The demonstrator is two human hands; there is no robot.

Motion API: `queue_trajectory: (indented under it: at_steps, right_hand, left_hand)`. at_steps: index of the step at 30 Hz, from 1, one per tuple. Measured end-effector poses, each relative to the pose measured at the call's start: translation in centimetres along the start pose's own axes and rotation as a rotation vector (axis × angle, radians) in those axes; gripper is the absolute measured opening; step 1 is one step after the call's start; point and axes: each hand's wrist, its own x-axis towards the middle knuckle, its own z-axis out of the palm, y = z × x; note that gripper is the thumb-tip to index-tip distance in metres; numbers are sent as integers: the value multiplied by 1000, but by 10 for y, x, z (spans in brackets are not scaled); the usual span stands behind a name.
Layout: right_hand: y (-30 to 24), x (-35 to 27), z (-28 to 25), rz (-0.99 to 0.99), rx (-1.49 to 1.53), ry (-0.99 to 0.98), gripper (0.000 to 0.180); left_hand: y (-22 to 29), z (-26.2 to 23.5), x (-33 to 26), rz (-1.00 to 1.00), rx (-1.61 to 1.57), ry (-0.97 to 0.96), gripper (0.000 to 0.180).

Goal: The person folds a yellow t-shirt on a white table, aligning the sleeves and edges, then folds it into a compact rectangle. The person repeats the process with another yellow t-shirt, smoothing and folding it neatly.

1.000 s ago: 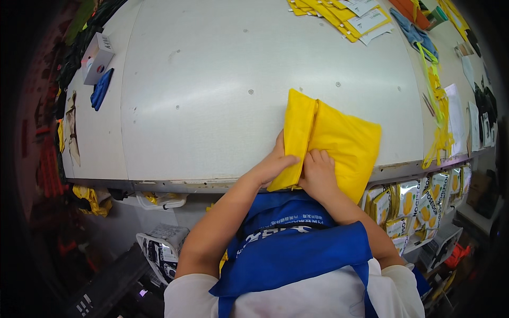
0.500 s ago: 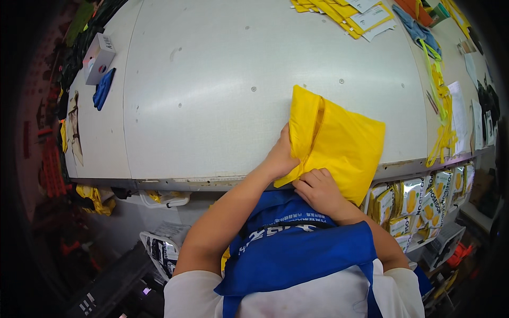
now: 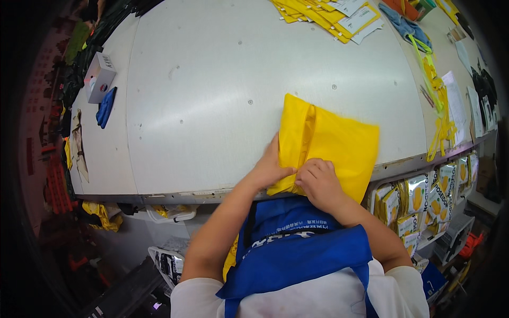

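A yellow plastic bag (image 3: 350, 146) lies at the front edge of the table, its near corner overhanging toward my apron. A long slit with loose edges runs down the bag near its left side. My left hand (image 3: 271, 168) grips the bag's left edge, thumb on top and the other fingers hidden beneath. My right hand (image 3: 321, 181) is closed at the lower end of the slit, its curled fingertips pinching the yellow edge. The two hands nearly meet there.
The metal-topped table (image 3: 201, 79) bears stacked yellow packets (image 3: 339, 18) at the far right. Yellow straps (image 3: 442, 116) and a blue cloth (image 3: 405, 29) lie along the right side. At left are a white box (image 3: 99, 77) and a blue pouch (image 3: 106, 107). Packaged goods (image 3: 416, 204) fill a bin below right.
The bag has shifted slightly left in the picture. My right hand has moved up onto the slit's edge and its fingers have curled tighter. My left hand still grips the left side.
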Motion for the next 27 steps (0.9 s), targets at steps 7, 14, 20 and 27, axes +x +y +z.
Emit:
queue_trajectory:
  at_steps: [7,14,20,27]
  right_hand:
    - [-15,4,3,87,129,53,15]
    - [-12,5,3,15,18,69,17]
    - [38,61,7,287,-268,181,18]
    - [64,77,10,367,-134,126,15]
  left_hand:
    - [30,18,-73,393,488,393,19]
    - [22,27,-64,389,420,346,9]
    - [12,18,-71,272,420,159,12]
    - [42,7,-51,265,429,187,34]
